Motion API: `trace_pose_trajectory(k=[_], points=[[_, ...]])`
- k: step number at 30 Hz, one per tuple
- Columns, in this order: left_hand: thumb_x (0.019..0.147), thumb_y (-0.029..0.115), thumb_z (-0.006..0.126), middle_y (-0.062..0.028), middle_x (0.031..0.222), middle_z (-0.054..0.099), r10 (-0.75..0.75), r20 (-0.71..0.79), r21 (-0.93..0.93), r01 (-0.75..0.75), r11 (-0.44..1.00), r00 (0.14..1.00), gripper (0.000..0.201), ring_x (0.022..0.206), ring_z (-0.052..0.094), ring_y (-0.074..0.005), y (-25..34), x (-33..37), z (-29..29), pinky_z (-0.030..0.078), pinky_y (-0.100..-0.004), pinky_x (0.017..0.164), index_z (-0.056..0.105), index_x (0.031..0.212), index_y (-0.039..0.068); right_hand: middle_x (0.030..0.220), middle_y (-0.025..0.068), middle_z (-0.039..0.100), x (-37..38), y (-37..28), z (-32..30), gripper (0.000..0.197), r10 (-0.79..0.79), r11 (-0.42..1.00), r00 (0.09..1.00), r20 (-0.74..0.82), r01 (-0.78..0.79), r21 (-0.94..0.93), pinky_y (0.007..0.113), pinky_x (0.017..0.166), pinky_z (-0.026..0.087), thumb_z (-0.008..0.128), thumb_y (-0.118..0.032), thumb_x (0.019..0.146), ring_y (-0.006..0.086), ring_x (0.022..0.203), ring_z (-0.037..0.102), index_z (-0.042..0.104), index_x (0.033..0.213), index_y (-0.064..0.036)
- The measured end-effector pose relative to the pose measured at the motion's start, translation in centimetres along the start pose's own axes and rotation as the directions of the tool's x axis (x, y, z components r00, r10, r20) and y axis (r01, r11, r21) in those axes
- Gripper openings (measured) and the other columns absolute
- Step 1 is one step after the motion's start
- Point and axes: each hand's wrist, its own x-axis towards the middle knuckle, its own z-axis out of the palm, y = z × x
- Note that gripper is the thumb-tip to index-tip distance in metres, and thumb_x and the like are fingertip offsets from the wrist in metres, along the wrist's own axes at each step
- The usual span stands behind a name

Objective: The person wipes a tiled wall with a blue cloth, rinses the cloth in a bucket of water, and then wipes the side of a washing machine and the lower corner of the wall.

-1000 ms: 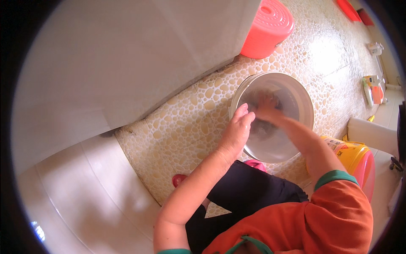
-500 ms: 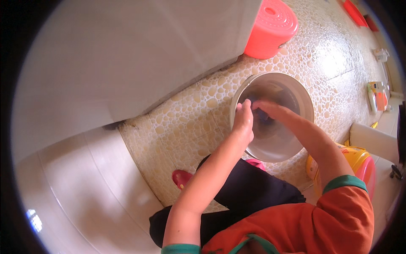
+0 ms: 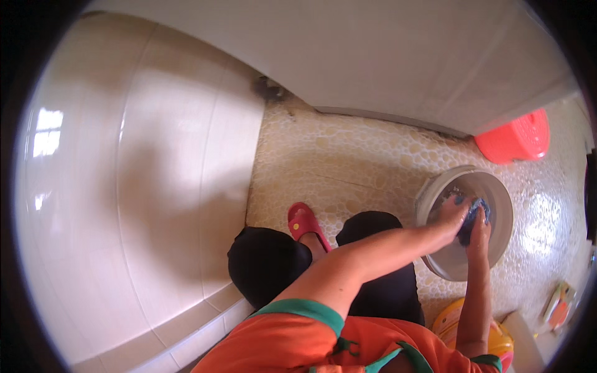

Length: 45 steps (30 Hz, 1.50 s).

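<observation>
A round whitish bucket (image 3: 457, 266) stands on the floor to my right, with water in it. Both my hands are down inside it, close together. Between them is a wet, dark blue cloth (image 3: 475, 210), bunched up. My left hand (image 3: 455, 211) presses on the cloth from the left, fingers curled around its edge. My right hand (image 3: 480, 235) grips the same cloth from the near right side. The cloth's lower part hangs dark against the inside of the bucket.
A coral-pink plastic stool (image 3: 517, 138) stands beyond the bucket, beside a large pale panel (image 3: 398, 56). A yellow container (image 3: 451, 320) is by my right arm. Bottles (image 3: 558, 306) stand at far right. A tiled wall (image 3: 168, 155) rises at left; my foot wears a red slipper (image 3: 306, 224).
The view has swung left, so the bucket and stool sit farther right. My hands now have the blue cloth showing between them, where it was mostly hidden and blurred before.
</observation>
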Motion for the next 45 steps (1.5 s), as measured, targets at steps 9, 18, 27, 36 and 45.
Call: trace_pose_trajectory(k=[9,18,27,36,45], points=[[0.075,0.024,0.058,-0.0222,0.086,0.057,0.301,-0.103,0.624,-0.175,0.762,0.948,0.034,0.085,0.056,-0.0343,-1.8,1.7,-1.5,0.043,-0.0407,0.073,0.051,0.094,-0.003,0.095,0.0188,0.059,0.5,0.7,0.2,0.035,-0.433,0.661,0.899,0.069,0.368,-0.654,0.034,0.078,0.042,0.044,-0.025,0.087,0.0265,0.086,0.057,0.054,0.103,0.0044],[0.068,0.041,0.062,-0.0217,0.092,0.056,0.454,0.255,0.743,-0.474,0.474,0.854,0.058,0.087,0.055,-0.0302,12.7,-3.2,-9.2,0.043,-0.0356,0.078,0.050,0.100,-0.006,0.068,0.0160,0.049,-2.7,-7.0,6.4,0.014,-0.598,0.400,0.637,0.486,0.763,-0.508,0.034,0.058,0.040,0.045,-0.007,0.082,0.0284,0.061,0.049,0.049,0.073,0.0028],[0.072,0.039,0.062,-0.0120,0.081,0.062,0.720,-0.196,0.973,0.039,0.229,0.665,0.042,0.070,0.060,-0.0187,37.2,-9.7,-30.4,0.049,-0.0301,0.065,0.057,0.089,0.001,0.071,0.0152,0.052,-0.5,-5.4,13.0,0.003,-0.497,-0.013,0.438,0.749,0.859,-0.512,0.040,0.060,0.040,0.049,-0.005,0.078,0.0319,0.068,0.051,0.049,0.076,-0.0019],[0.059,0.029,0.068,-0.0119,0.088,0.058,0.629,0.561,0.455,0.433,-0.778,0.539,0.024,0.088,0.053,-0.0276,46.8,-5.5,-43.5,0.045,-0.0360,0.075,0.063,0.075,0.011,0.070,0.0108,0.054,-0.4,-3.8,14.5,0.011,-0.413,-0.302,0.577,0.704,0.643,-0.704,0.040,0.066,0.037,0.046,-0.011,0.079,0.0285,0.070,0.052,0.050,0.071,-0.0055],[0.074,0.017,0.049,-0.0091,0.103,0.053,0.387,0.477,0.444,0.164,-0.881,0.789,0.014,0.105,0.042,-0.0257,24.4,-2.5,-57.6,0.026,-0.0409,0.097,0.061,0.080,0.012,0.071,0.0097,0.056,-0.2,-3.2,15.3,0.011,-0.465,-0.304,0.600,0.651,0.583,-0.754,0.040,0.073,0.036,0.047,-0.013,0.079,0.0277,0.072,0.052,0.053,0.073,-0.0059]])
